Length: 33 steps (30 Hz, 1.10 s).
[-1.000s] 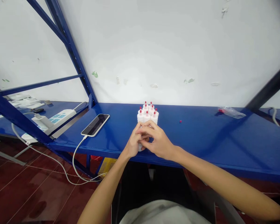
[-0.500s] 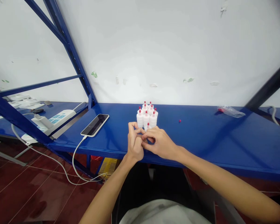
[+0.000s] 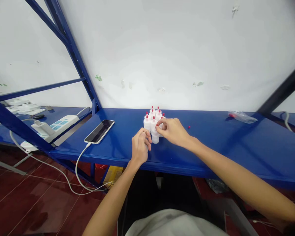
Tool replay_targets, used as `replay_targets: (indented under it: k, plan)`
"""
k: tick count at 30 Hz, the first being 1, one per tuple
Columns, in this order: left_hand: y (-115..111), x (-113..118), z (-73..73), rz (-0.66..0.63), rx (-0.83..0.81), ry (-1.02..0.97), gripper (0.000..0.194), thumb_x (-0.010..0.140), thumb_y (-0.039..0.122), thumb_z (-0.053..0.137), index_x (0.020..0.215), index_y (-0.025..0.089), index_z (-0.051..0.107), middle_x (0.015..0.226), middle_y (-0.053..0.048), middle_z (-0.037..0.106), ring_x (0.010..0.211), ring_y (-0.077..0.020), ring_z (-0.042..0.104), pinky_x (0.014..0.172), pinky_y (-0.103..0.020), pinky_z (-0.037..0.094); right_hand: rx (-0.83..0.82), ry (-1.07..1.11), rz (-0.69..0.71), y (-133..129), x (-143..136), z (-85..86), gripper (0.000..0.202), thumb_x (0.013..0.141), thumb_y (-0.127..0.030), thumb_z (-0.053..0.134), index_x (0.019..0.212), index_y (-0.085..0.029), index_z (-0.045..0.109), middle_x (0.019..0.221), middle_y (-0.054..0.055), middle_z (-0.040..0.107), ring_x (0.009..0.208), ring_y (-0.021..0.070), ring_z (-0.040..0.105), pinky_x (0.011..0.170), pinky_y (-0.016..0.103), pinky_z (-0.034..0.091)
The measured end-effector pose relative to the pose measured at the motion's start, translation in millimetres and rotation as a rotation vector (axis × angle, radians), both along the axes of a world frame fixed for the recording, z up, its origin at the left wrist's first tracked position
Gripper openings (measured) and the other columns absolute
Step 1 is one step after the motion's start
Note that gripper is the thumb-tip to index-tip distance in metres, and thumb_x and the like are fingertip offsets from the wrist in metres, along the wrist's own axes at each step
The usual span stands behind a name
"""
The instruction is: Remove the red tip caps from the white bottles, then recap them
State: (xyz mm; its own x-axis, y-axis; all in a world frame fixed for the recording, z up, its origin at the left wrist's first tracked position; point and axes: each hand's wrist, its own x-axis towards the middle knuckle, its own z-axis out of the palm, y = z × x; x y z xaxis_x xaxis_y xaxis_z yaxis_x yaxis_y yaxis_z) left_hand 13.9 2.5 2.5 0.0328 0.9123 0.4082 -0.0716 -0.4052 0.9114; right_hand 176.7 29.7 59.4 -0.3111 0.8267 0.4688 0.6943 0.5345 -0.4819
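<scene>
Several small white squeeze bottles (image 3: 147, 124) with red tip caps stand upright in a tight cluster on the blue shelf top (image 3: 123, 131). One front bottle (image 3: 155, 137) stands closest to me. At its top, my right hand (image 3: 170, 130) pinches a small red cap (image 3: 157, 125) between thumb and fingertips; whether the cap sits on the nozzle is hard to tell. My left hand (image 3: 140, 144) is closed just left of this bottle, its fingers curled inward, and whatever it may hold is hidden.
A loose red cap (image 3: 189, 127) lies right of the bottles. Farther right is a clear plastic bag (image 3: 243, 117) with something red. A phone (image 3: 99, 131) on a white cable lies left, near a power strip (image 3: 61, 126) and blue frame posts. A white wall stands behind.
My right hand has moved up and away from my left hand to the top of the front bottle. My left hand has drawn slightly back and curled its fingers.
</scene>
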Motion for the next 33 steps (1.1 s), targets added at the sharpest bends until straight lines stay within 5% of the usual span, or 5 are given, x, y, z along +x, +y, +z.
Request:
replay_targets:
  k: [4,10,16,29,33]
  plan:
    - [-1.6,-0.8,-0.8,-0.036,-0.016,0.063,0.035,0.097,0.042,0.034,0.079,0.018,0.051,0.063,0.003,0.054,0.042,-0.0076,0.048,0.046,-0.022,0.034,0.04,-0.039,-0.031,-2.8,9.8,-1.9,0.024,0.087,-0.035,0.057,0.094,-0.017,0.072,0.059,-0.001,0.065,0.052,0.0141,0.058,0.059,0.026,0.042]
    - [-13.2,5.2,5.3,-0.186,-0.001,0.277,0.027,0.095,0.03,0.036,0.081,0.018,0.056,0.07,0.0,0.058,0.059,-0.0122,0.052,0.06,-0.025,0.041,0.023,-0.33,-0.516,19.6,88.8,-14.8,0.038,0.09,-0.036,0.051,0.112,-0.011,0.068,0.09,0.015,0.073,0.081,0.0269,0.068,0.069,0.034,0.046]
    - [-21.2,16.2,10.2,-0.223,0.103,0.48,0.024,0.094,0.025,0.038,0.088,0.02,0.06,0.087,-0.002,0.062,0.082,-0.0178,0.056,0.078,-0.029,0.042,-0.247,-0.528,-0.396,45.5,137.3,-40.8,0.026,0.09,-0.024,0.053,0.101,-0.011,0.073,0.096,0.015,0.074,0.092,0.0265,0.068,0.077,0.033,0.048]
    - [-0.8,-18.9,11.7,0.006,0.063,0.149,0.035,0.09,0.037,0.048,0.061,0.018,0.046,0.059,0.001,0.04,0.058,-0.0126,0.035,0.056,-0.026,0.029,-0.006,0.081,0.191,-46.8,21.7,-31.9,0.011,0.09,-0.02,0.06,0.092,-0.021,0.071,0.089,0.003,0.075,0.077,0.0171,0.069,0.069,0.029,0.053]
    - [1.8,-27.3,18.3,-0.107,0.093,0.457,0.03,0.088,0.034,0.048,0.066,0.017,0.059,0.065,-0.001,0.052,0.062,-0.0144,0.044,0.061,-0.027,0.033,0.036,0.039,0.238,-41.5,15.0,-34.1,0.012,0.091,-0.02,0.059,0.091,-0.021,0.071,0.088,0.003,0.074,0.076,0.0166,0.068,0.069,0.028,0.051]
